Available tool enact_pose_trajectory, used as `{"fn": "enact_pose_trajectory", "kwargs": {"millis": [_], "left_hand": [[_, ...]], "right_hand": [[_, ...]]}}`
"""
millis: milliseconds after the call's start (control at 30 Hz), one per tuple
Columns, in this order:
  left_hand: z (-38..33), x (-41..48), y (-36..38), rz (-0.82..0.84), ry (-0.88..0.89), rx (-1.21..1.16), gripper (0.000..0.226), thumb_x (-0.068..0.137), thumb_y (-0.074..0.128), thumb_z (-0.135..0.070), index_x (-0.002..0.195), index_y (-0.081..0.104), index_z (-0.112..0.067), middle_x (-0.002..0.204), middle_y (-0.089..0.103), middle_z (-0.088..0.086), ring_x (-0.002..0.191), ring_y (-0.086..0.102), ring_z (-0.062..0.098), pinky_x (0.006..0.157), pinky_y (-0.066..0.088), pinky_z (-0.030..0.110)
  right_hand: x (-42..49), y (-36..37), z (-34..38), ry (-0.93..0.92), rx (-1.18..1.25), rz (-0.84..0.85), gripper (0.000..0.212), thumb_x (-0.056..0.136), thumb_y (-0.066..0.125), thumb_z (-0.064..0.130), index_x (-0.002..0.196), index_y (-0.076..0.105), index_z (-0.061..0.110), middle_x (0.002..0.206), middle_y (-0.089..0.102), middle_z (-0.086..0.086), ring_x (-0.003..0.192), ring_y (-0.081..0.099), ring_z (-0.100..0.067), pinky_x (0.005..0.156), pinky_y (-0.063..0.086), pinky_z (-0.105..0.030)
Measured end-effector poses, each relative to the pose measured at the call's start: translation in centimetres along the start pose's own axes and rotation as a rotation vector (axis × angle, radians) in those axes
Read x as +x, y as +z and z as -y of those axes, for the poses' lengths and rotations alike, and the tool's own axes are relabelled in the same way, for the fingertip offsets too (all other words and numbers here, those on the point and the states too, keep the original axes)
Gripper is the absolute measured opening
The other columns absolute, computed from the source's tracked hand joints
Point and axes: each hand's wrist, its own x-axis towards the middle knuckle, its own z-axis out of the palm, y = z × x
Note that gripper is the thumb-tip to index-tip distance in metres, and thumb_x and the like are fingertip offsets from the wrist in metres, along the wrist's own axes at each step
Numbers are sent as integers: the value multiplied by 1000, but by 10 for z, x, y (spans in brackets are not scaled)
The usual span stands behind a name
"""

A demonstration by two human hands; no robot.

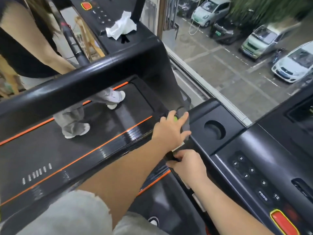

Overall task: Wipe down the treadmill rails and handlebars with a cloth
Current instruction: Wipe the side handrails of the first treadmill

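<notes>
1. Head view: the left hand [169, 128] lies spread, fingers straight, pressing a grey cloth [185, 127] onto the corner where the handlebar [189, 187] meets the console [237, 150], just beside the cup holder [214, 130].
2. The right hand [187, 165] is curled round the handlebar, just behind the left.
3. Handling — the cloth looks thin, soft and light. It would likely bunch or slip under a flat palm, so gathering a fold under the fingers should hold it better. The bar looks stiff and smooth.
4. The handlebar's long axis runs from the person's body away toward the console corner. The cloth is crumpled — no clear axis can be told.
</notes>
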Motion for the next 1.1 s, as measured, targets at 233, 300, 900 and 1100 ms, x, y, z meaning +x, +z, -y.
{"fn": "enact_pose_trajectory", "kwargs": {"millis": [233,300,900,1100], "left_hand": [[71,-113,6,-159,-58,-14,69,92,41,-65,155,36,-38,150,45,11,111,62,36,80,60,46],[78,-116,4,-94,-91,-22,72,90,35,-70,156,32,-40,143,47,9,110,62,36,78,60,47],[75,-108,11,-123,-71,-69,71,89,40,-68,153,35,-39,140,48,14,95,61,38,77,57,46],[146,-207,-6,-107,-71,-99,69,90,49,-67,153,42,-38,137,50,11,96,62,34,77,55,42]], "right_hand": [[-4,-1,1,-22,-8,-16,31,77,78,44,69,61,20,65,61,6,69,59,-19,67,53,-35],[-4,1,2,-26,-23,-19,34,78,76,44,68,58,18,64,59,4,68,58,-21,64,52,-34],[-27,15,38,22,-375,-177,15,88,64,36,96,71,26,100,68,1,100,62,-24,74,50,-34],[-64,70,92,-176,-118,-345,36,93,57,12,128,66,15,124,58,-5,116,54,-27,84,52,-41]]}}
